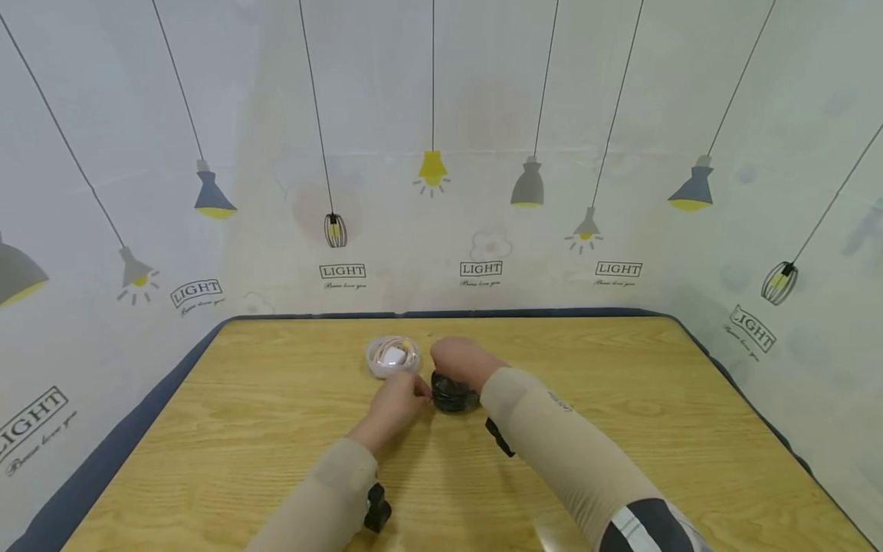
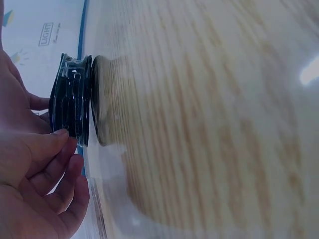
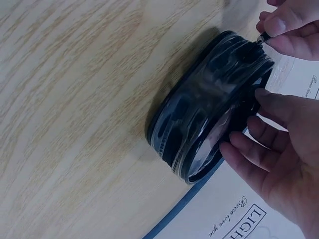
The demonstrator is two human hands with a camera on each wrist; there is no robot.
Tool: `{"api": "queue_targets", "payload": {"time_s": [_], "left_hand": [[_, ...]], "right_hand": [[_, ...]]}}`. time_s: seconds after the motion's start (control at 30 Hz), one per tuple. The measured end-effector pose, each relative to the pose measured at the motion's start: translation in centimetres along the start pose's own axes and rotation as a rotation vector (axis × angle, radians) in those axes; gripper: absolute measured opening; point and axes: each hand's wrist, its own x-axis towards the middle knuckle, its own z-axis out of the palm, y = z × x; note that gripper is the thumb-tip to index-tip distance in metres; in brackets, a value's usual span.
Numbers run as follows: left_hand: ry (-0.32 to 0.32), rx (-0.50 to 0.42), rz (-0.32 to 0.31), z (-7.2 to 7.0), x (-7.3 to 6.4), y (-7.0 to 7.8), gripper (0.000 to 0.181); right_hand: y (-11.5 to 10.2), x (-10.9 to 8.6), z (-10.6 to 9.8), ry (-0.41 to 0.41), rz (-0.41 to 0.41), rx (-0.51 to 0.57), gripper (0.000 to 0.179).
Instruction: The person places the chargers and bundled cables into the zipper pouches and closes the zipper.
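A small round black zip pouch (image 1: 453, 396) with glossy, see-through sides rests on the wooden table near its far middle. In the right wrist view, its zipper pull (image 3: 264, 37) is pinched between the thumb and forefinger of my left hand (image 1: 395, 406). From above, my right hand (image 1: 465, 360) holds the pouch by its upper rim, thumb and curved fingers on the top face. The zip track runs round the side; how far it is undone I cannot tell. Just left of the pouch sits a clear round case (image 1: 373, 365) with a coiled pale cable and white charger.
The wooden table (image 1: 241, 460) reaches to a wall covering (image 1: 414, 100) printed with hanging lamps at the back and sides. A dark blue edge borders the tabletop. Black wrist devices (image 1: 376, 507) sit on both sleeves.
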Motion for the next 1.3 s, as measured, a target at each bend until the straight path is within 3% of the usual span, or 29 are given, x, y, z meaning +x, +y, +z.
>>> {"api": "queue_targets", "payload": {"time_s": [0.37,0.5,0.7,0.97,1.3], "left_hand": [[-0.008,-0.009,-0.035,0.1,-0.3,0.3,0.008],[0.008,-0.004,-0.014,0.2,-0.3,0.1,0.009],[0.013,-0.003,-0.029,0.1,-0.2,0.0,0.011],[0.033,0.016,-0.061,0.0,-0.1,-0.4,0.011],[0.038,0.022,-0.067,-0.3,0.0,-0.4,0.010]], "right_hand": [[0.3,-0.3,0.1,-0.002,0.011,0.046,0.016],[0.3,-0.5,-0.3,-0.014,-0.010,0.030,0.017],[0.1,-1.1,-1.1,-0.020,-0.065,0.009,0.009],[-0.5,-1.3,-1.3,-0.013,-0.210,-0.022,0.020],[-0.5,-0.7,-0.3,0.002,-0.272,-0.011,0.020]]}}
